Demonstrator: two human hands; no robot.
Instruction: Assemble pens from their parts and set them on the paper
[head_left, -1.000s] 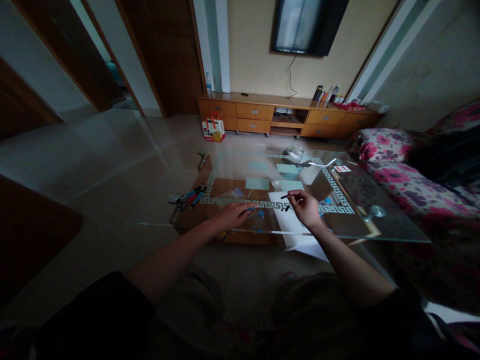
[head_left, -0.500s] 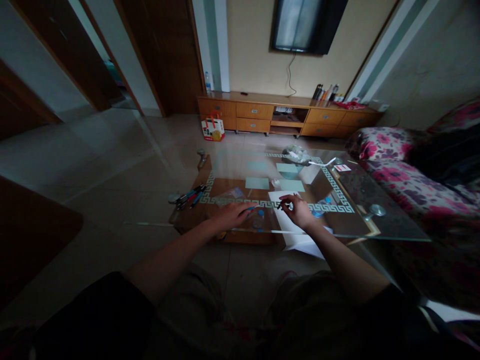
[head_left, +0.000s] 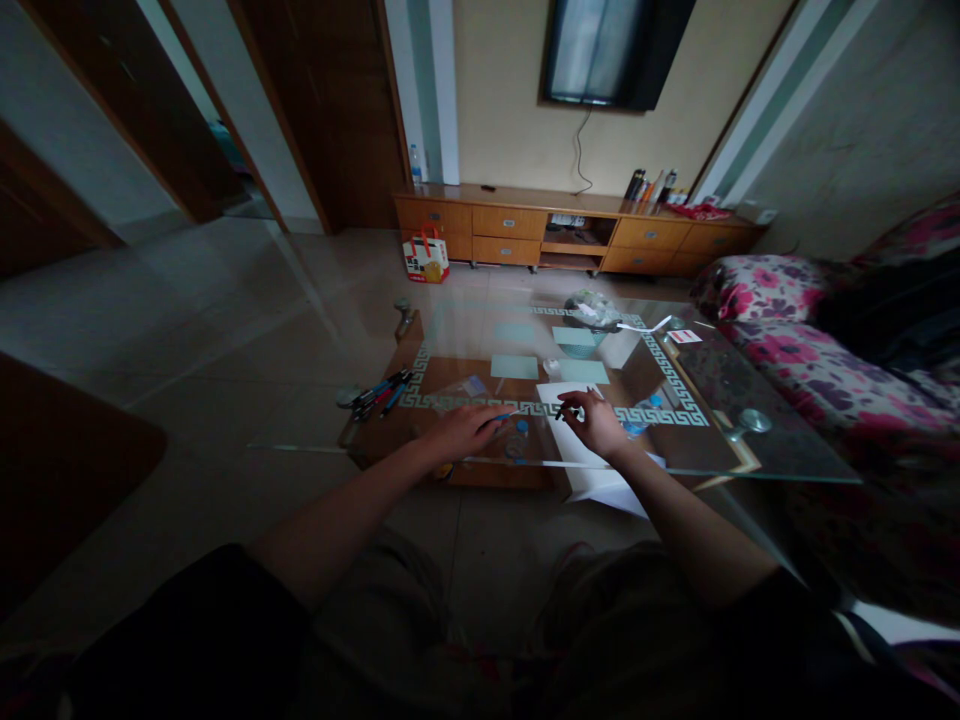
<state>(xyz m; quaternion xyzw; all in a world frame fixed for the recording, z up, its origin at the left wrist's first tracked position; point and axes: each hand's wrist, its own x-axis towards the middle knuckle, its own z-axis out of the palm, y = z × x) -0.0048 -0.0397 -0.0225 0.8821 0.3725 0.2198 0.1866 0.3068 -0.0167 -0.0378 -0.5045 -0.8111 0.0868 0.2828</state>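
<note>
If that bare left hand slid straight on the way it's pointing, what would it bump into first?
Probably the small black object at the fingertips of the bare right hand, since the left hand points across toward it; their heights are hard to compare, though.

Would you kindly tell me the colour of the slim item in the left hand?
The slim item looks blue with a paler tip, in the head view.

television (head_left: 611, 55) above wooden cabinet (head_left: 510, 222) | bottle (head_left: 415, 166) on its left end | red-handled bag (head_left: 426, 259) before it | floral sofa (head_left: 772, 292) at right
</note>
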